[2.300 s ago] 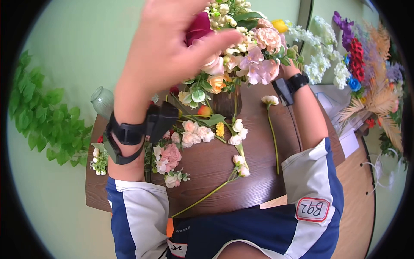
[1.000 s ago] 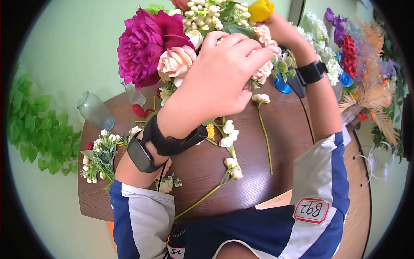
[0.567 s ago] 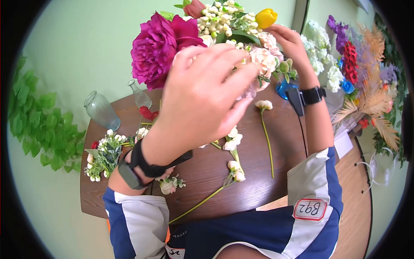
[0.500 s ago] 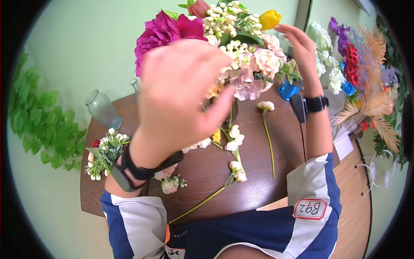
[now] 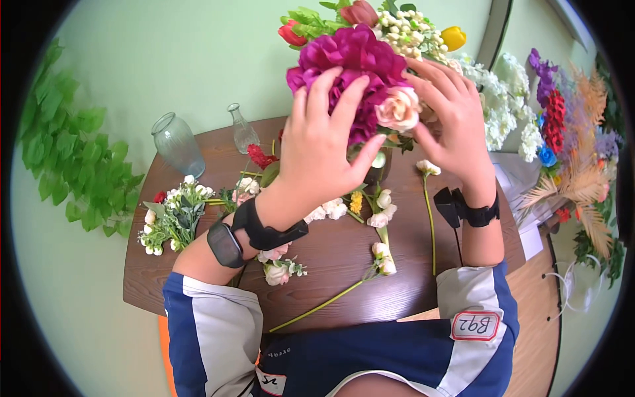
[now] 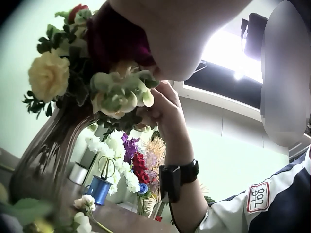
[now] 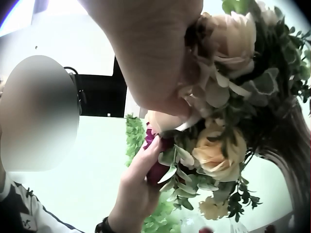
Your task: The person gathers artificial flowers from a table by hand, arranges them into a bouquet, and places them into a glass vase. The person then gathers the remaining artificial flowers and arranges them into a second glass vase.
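Observation:
A large bouquet stands in a dark fluted glass vase [image 6: 48, 150], mostly hidden by flowers and hands in the head view. My left hand [image 5: 324, 152] lies over the magenta peony [image 5: 357, 53], fingers spread across its petals, thumb apart at its lower side. On the bouquet's right side, my right hand [image 5: 456, 119] rests its extended fingers against the blooms, its thumb just below the peach rose [image 5: 398, 109]. A yellow tulip [image 5: 454, 38] and cream berries [image 5: 413, 36] rise behind. In the right wrist view, an orange-cream rose [image 7: 221, 150] hangs below my right hand.
Two clear glass vases, a wide one [image 5: 177, 145] and a slim one [image 5: 243, 129], stand at the table's back left. Loose stems, including a white flower [image 5: 430, 218], lie on the brown table [image 5: 410, 278]. A blue cup [image 6: 98, 189] holds scissors.
The bouquet has turned, bringing the magenta peony rightward to the front. My left hand has moved onto the peony. My right hand has come from beside the yellow tulip to the near right blooms.

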### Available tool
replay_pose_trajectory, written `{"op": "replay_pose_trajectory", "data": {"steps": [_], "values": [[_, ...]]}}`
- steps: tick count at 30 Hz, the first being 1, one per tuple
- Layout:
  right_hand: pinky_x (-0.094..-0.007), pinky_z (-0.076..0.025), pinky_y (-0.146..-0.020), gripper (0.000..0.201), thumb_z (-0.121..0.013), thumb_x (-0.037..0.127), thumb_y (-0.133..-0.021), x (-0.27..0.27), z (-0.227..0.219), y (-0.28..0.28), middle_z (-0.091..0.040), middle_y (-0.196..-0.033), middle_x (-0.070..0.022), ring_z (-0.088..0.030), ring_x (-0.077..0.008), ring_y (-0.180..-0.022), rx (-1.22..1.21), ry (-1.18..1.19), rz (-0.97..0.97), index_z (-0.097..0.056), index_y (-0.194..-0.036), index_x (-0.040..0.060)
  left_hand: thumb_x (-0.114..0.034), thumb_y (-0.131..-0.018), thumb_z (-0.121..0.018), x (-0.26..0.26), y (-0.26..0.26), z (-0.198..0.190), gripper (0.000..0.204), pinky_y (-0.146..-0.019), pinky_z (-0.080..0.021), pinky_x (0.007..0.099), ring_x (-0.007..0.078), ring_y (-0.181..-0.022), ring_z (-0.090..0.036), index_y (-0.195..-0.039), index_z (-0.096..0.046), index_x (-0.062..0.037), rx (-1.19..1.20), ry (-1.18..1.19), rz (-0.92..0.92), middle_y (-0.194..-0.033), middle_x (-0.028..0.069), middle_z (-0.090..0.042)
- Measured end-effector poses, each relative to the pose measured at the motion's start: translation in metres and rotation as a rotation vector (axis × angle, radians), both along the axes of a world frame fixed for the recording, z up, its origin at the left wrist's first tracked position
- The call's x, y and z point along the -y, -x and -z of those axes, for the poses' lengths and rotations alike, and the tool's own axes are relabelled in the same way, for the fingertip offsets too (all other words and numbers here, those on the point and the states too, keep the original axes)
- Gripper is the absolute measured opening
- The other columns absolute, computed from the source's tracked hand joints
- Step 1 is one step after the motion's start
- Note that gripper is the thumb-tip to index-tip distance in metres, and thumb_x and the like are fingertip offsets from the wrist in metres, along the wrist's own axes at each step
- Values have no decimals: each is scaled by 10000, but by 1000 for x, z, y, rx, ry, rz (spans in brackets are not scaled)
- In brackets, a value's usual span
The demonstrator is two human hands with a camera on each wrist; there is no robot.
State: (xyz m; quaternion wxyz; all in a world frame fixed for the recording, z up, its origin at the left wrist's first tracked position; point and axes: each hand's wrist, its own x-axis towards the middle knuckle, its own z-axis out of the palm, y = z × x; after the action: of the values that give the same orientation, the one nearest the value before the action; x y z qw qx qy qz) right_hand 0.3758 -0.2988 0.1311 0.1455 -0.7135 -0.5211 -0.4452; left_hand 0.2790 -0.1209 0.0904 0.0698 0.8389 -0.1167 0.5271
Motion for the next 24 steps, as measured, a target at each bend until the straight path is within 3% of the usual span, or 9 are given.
{"op": "replay_pose_trajectory", "data": {"steps": [5, 8, 14, 24], "values": [[-420, -323, -939, 358, -596, 119, -670, 6, 5, -12, -543, -1168, -51, -475, -258, -1118, 29, 9, -7, -564, -1025, 84, -299, -713, -648, 0, 0, 11, 655, -788, -454, 437, 372, -989, -463, -1279, -384, -103, -63, 49, -23, -1204, 196, -394], [-420, -315, -945, 370, -615, 117, -665, 7, 12, -13, -540, -1172, -44, -466, -253, -1130, 17, 11, 10, -561, -1031, 90, -301, -717, -644, -2, -1, 11, 664, -778, -463, 426, 365, -987, -480, -1290, -370, -110, -93, 58, -58, -1213, 207, -390], [-403, -318, -929, 443, -624, 57, -650, -2, 24, -28, -527, -1162, -26, -459, -217, -1134, 95, -66, 115, -528, -1079, 108, -321, -741, -639, -22, -35, 7, 601, -890, -399, 439, 419, -1062, -444, -1222, -411, -42, -31, 85, 17, -1220, 267, -392], [-421, -288, -945, 430, -596, 39, -651, -8, 40, -84, -523, -1167, -12, -458, -209, -1130, 210, -119, 163, -535, -1068, 125, -288, -718, -681, -26, -85, 4, 624, -901, -402, 405, 387, -1079, -465, -1219, -410, -35, -108, 86, 131, -1221, 231, -402]]}}
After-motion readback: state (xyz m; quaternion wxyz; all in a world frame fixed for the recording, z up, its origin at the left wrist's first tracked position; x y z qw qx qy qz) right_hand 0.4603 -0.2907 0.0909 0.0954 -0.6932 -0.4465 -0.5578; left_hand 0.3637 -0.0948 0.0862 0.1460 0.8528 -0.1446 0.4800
